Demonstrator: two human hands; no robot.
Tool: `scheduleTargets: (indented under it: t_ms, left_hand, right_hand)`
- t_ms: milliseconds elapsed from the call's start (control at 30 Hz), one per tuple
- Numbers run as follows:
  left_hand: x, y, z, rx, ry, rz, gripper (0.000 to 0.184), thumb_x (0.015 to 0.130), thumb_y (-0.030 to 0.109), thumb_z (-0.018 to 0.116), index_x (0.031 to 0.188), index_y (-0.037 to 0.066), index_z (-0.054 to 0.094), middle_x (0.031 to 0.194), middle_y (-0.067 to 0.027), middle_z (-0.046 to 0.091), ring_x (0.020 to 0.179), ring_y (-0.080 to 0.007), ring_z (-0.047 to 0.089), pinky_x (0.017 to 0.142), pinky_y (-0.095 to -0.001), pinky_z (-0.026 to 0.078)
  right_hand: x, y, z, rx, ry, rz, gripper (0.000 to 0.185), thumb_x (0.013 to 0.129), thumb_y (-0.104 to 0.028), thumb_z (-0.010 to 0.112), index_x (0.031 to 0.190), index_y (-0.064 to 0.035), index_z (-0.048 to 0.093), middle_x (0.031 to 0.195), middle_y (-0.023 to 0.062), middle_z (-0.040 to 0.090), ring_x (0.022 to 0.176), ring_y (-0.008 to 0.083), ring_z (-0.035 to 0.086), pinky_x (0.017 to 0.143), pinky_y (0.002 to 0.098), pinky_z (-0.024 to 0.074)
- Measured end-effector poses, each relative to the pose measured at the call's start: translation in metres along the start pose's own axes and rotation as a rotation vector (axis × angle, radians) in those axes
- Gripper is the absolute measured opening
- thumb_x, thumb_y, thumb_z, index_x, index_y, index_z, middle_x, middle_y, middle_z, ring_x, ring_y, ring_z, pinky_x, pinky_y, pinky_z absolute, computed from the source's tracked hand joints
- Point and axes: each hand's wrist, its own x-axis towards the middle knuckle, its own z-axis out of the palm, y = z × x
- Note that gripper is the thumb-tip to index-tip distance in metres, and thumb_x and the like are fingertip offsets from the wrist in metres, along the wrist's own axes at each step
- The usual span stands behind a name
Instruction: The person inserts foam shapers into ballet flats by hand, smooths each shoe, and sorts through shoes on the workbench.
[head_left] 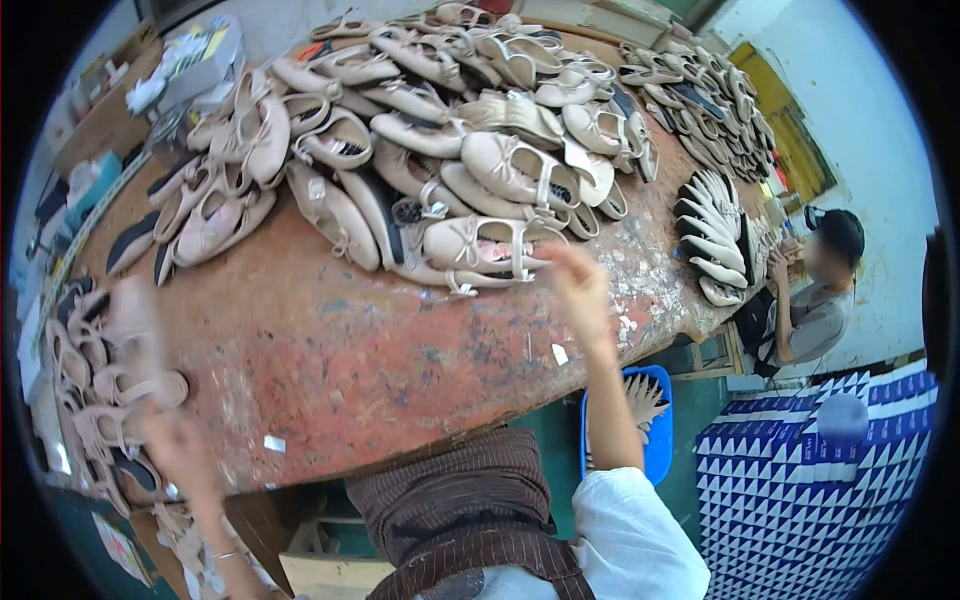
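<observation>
My left hand (175, 445) is smeared by motion at the left end of the table, closed round a blurred beige shoe (135, 320). My right hand (580, 290) reaches over the table's middle, its fingers apart and their tips at the heel of a beige ballet flat (480, 243). That flat has a bow, a strap across the opening and a pinkish insole, and it lies at the front of a large heap of similar shoes (410, 130). Whether the right fingertips touch it, I cannot tell. Beside my left hand lie more beige flats (100, 425).
The worn red-brown table (350, 350) carries another shoe pile (700, 100) and a row of shoes (715, 235) at the right. A co-worker (820, 290) sits there. A blue bin (660, 440) stands below the edge, near stacked blue-and-white boxes (810, 480).
</observation>
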Motion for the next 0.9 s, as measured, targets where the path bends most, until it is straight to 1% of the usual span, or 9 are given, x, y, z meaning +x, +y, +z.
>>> scheduleTargets:
  t_ms: [33,67,200,267,333,433,633,800,900]
  left_hand:
    - [0.038,-0.055,-0.032,0.406,0.132,0.415,0.027,0.091,0.001,0.056,0.117,-0.006,0.057,0.118,-0.0257,0.062,0.108,-0.0378,0.06,0.098,-0.0438,0.044]
    - [0.068,-0.082,-0.063,0.628,0.076,0.075,0.02,0.095,0.01,0.059,0.109,-0.004,0.06,0.119,-0.0235,0.063,0.107,-0.0377,0.061,0.093,-0.044,0.046]
    - [0.11,-0.035,-0.07,0.702,0.421,0.233,0.032,0.097,0.02,0.061,0.12,-0.002,0.06,0.119,-0.0196,0.065,0.105,-0.0371,0.063,0.092,-0.0425,0.048]
    - [0.076,0.034,0.019,-0.075,0.233,0.118,0.03,0.09,0.01,0.063,0.118,-0.002,0.062,0.115,-0.0169,0.065,0.112,-0.033,0.06,0.098,-0.041,0.046]
    - [0.043,0.146,0.081,-0.145,-0.237,0.239,0.027,0.083,0.002,0.064,0.11,0.001,0.066,0.114,-0.0152,0.065,0.111,-0.0306,0.06,0.1,-0.0407,0.045]
    - [-0.01,0.241,0.18,-0.319,-0.494,0.71,0.028,0.085,0.015,0.07,0.111,0.004,0.066,0.12,-0.0158,0.063,0.101,-0.034,0.065,0.087,-0.0444,0.053]
    - [-0.062,0.34,0.287,-0.241,-0.851,0.683,0.038,0.087,0.018,0.068,0.123,0.01,0.056,0.114,-0.0179,0.059,0.083,-0.0391,0.067,0.066,-0.0495,0.056]
    - [-0.059,0.332,0.309,-0.424,-0.76,0.747,0.034,0.081,0.013,0.069,0.112,0.005,0.057,0.101,-0.0189,0.058,0.082,-0.0396,0.065,0.068,-0.0499,0.053]
    - [-0.04,0.329,0.244,-0.438,-0.802,0.775,0.035,0.074,0.015,0.071,0.105,0.004,0.06,0.095,-0.0173,0.057,0.086,-0.0382,0.061,0.074,-0.0459,0.051]
  right_hand:
    - [0.021,0.01,-0.027,0.04,0.148,-0.009,0.019,0.092,-0.006,0.06,0.106,-0.006,0.073,0.094,0.0036,0.072,0.09,0.0103,0.066,0.08,0.0274,0.0524]
    - [0.042,0.028,-0.056,0.098,0.236,0.039,0.02,0.094,-0.008,0.058,0.109,-0.0043,0.071,0.098,0.0049,0.071,0.088,0.0104,0.065,0.078,0.0264,0.0517]
    - [0.14,0.115,-0.124,-0.023,0.537,0.338,0.024,0.094,-0.016,0.061,0.114,-0.0028,0.066,0.101,0.0095,0.07,0.088,0.0149,0.066,0.072,0.0279,0.0528]
    - [0.183,0.119,-0.117,-0.107,0.546,0.432,0.027,0.094,-0.017,0.063,0.114,0.0,0.066,0.1,0.0103,0.069,0.087,0.0172,0.067,0.069,0.0311,0.0538]
    - [0.229,0.146,-0.11,-0.01,0.538,0.465,0.028,0.088,-0.013,0.067,0.11,0.003,0.067,0.096,0.0113,0.07,0.082,0.019,0.066,0.068,0.0315,0.0529]
    - [0.241,0.156,-0.105,0.209,0.458,0.495,0.028,0.083,-0.006,0.069,0.108,0.0067,0.068,0.096,0.0125,0.07,0.081,0.0203,0.066,0.07,0.0321,0.0532]
    - [0.128,0.145,-0.13,0.477,0.295,0.424,0.026,0.082,0.005,0.057,0.107,0.0025,0.064,0.097,0.0099,0.068,0.079,0.0166,0.066,0.072,0.0301,0.0542]
    - [-0.006,0.147,-0.142,-0.144,0.123,0.577,0.036,0.083,-0.004,0.057,0.119,-0.0015,0.057,0.1,0.0133,0.068,0.085,0.0259,0.067,0.075,0.0368,0.0542]
    - [-0.038,0.14,-0.117,-0.876,0.285,0.275,0.042,0.086,-0.012,0.058,0.125,0.0006,0.053,0.106,0.0181,0.066,0.095,0.0375,0.064,0.086,0.0465,0.0507]
